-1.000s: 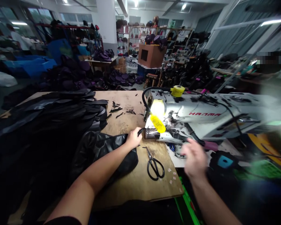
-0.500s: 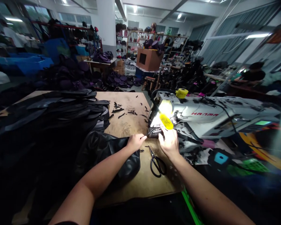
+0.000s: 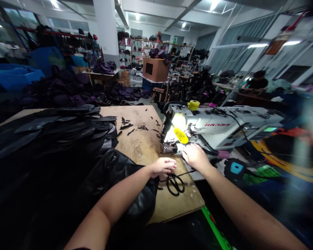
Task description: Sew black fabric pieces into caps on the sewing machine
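My left hand (image 3: 163, 166) hovers over the upper part of the black-handled scissors (image 3: 175, 185), fingers loosely stretched to the right, and it hides the blades. I see nothing held in it. My right hand (image 3: 197, 158) is by the arm of the white sewing machine (image 3: 216, 125), just right of its lit needle area. Its fingers curl down, and what they hold, if anything, is hidden. A thin dark strip (image 3: 186, 172) runs between the two hands. Under my left forearm lies a shiny black leather-like piece (image 3: 143, 201).
A pile of black cut pieces (image 3: 78, 128) covers the left of the wooden table (image 3: 135, 146). Dark scraps (image 3: 126, 125) lie near its back. A yellow thread cone (image 3: 193, 105) stands on the machine. Behind are a cardboard box (image 3: 156, 69) and a seated person (image 3: 258, 83).
My left hand has moved right and nearer, from the machine's front edge to over the scissors. My right hand has drawn slightly right from the needle area. The view has turned a little right.
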`<control>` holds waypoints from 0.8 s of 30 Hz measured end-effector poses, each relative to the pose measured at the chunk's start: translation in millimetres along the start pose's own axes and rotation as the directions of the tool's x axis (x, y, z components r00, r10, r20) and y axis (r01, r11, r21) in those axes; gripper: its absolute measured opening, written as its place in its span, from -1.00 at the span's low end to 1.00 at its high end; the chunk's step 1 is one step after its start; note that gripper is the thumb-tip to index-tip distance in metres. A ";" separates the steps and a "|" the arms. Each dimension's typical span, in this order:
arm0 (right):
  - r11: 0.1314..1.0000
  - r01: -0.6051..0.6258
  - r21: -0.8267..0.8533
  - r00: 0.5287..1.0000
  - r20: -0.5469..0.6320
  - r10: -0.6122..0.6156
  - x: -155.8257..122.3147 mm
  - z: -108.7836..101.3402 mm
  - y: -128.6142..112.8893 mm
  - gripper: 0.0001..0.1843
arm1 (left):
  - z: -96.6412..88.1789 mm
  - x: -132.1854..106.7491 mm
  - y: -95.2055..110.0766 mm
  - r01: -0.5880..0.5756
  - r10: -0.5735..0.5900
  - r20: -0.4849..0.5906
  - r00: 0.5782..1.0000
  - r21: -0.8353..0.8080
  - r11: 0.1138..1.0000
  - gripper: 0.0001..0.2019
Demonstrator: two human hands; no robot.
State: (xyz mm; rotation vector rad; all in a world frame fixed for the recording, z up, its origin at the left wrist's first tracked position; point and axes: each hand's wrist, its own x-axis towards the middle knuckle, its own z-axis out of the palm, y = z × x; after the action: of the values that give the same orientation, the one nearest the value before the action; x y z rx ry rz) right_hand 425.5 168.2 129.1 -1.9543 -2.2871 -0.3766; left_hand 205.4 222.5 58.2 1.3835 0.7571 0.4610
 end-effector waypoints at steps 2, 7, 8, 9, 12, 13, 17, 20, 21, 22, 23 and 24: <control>0.996 -0.080 -0.033 0.997 -0.013 0.079 17.4 -0.3 -5.7 -0.60 | 1.8 8.8 -0.4 0.015 -0.006 -0.230 0.973 0.033 0.999 -0.73; 0.981 -0.181 -0.069 0.978 0.095 0.187 53.1 0.2 -11.9 -0.60 | -20.6 20.7 0.4 0.037 0.076 -0.547 0.834 0.194 0.980 -0.56; 0.976 -0.204 -0.072 0.970 0.121 0.212 56.4 -1.1 -12.3 -0.60 | -22.7 22.3 0.9 0.030 0.100 -0.558 0.824 0.218 0.975 -0.49; 0.972 -0.225 -0.073 0.962 0.144 0.233 58.8 -3.0 -12.8 -0.60 | -22.5 24.3 1.7 0.014 0.125 -0.548 0.827 0.243 0.970 -0.45; 0.959 -0.277 -0.062 0.938 0.197 0.283 62.6 -10.5 -15.0 -0.60 | -11.7 32.7 6.5 -0.040 0.168 -0.482 0.860 0.265 0.963 -0.38; 0.954 -0.296 -0.049 0.930 0.213 0.300 63.4 -12.8 -15.8 -0.59 | -6.8 36.0 8.6 -0.043 0.160 -0.473 0.866 0.248 0.968 -0.35; 0.943 -0.334 -0.007 0.918 0.225 0.326 66.6 -14.0 -16.9 -0.52 | 6.1 47.0 15.0 -0.011 0.074 -0.498 0.864 0.129 0.992 -0.25; 0.950 -0.312 -0.020 0.927 0.215 0.309 68.8 -6.6 -14.4 -0.46 | 8.3 50.7 14.2 -0.023 0.070 -0.514 0.855 0.097 0.995 -0.30; 0.950 -0.310 -0.025 0.927 0.213 0.308 69.4 -3.8 -13.4 -0.45 | 8.8 51.3 13.3 -0.028 0.071 -0.522 0.850 0.090 0.996 -0.31; 0.949 -0.313 -0.027 0.927 0.211 0.311 69.8 -1.2 -12.5 -0.45 | 9.6 51.8 12.5 -0.032 0.069 -0.528 0.846 0.080 0.996 -0.32; 0.949 -0.315 -0.028 0.925 0.213 0.314 70.2 0.9 -11.8 -0.45 | 10.7 52.2 11.9 -0.035 0.066 -0.534 0.843 0.068 0.997 -0.32; 0.949 -0.316 -0.027 0.924 0.217 0.314 70.3 2.4 -11.2 -0.46 | 12.2 52.6 11.8 -0.036 0.060 -0.541 0.839 0.054 0.998 -0.32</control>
State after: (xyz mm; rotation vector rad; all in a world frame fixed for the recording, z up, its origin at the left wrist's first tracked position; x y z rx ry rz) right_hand 403.0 234.5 142.5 -2.4145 -2.0255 -0.1225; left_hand 251.9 252.4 59.1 1.3215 1.1999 0.9063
